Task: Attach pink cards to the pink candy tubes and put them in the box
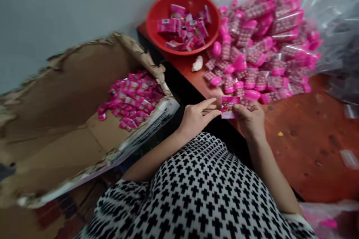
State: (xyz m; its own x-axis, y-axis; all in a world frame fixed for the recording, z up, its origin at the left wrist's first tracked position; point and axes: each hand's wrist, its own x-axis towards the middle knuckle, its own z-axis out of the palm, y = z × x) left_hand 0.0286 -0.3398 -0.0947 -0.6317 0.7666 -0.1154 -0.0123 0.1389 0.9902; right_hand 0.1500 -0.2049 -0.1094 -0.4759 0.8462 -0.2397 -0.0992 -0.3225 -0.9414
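Pink sachet point(230, 106) sat pinched in the right hand point(250, 119) at the red table's point(308, 138) near edge; the left hand point(196, 116), fingers loosely extended, touched it beside a torn carton point(70, 119).

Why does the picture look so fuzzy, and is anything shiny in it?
Head view: the whole frame is soft, as if smeared by motion, so print on the pink packet between the left hand and right hand cannot be read; the edges stretch and curve, bending the cardboard box; white glare streaks the clear plastic sheet behind the candy pile; light is dim and even.
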